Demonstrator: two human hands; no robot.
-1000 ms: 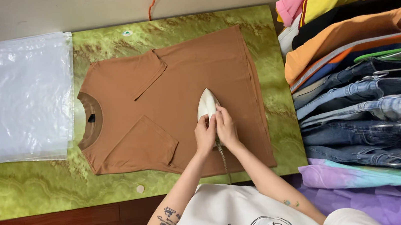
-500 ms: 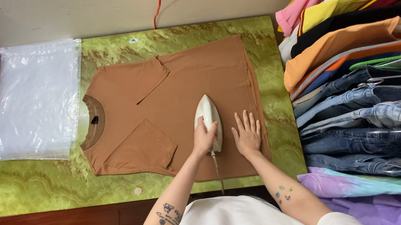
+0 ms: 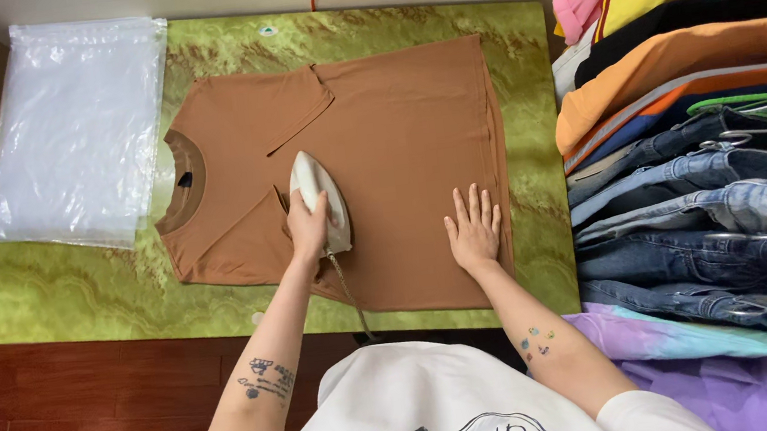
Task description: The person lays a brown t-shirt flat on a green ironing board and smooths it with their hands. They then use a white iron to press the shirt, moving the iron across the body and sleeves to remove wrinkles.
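Landmark for all positions: brown T-shirt (image 3: 377, 158), spread flat near centre of green marbled worktop (image 3: 75, 299), collar toward left, hem toward right.

Left of shirt: clear plastic bag (image 3: 75, 125), flat, overlapping worktop's left edge; just beside collar, apart from ironing zone, so likely parked out of iron's path.

On shirt, left part: both short sleeves folded inward over body, presumably to keep fabric within worktop edges and give one flat layer set to press.

On shirt, left of centre, near lower sleeve: white iron (image 3: 319, 199), sole down on fabric, nose pointing away from body. Left hand (image 3: 308, 229) closed round rear of handle, wrist straight behind it; grip suited to pushing forward along cloth. Cord (image 3: 349, 292) trailing back off near edge of shirt toward torso, clear of sole.

On shirt, right part near hem: right hand (image 3: 474, 229) open, fingers spread wide, palm flat on fabric, holding nothing. Well apart from iron; judged as anchoring and tensioning cloth so it does not drag or bunch.

Right of shirt, beyond worktop edge: hanging garments (image 3: 690, 113) on hangers, packed close — pink, yellow, black, orange tops above, blue denim below, purple tie-dye piece lowest. Not touching shirt.
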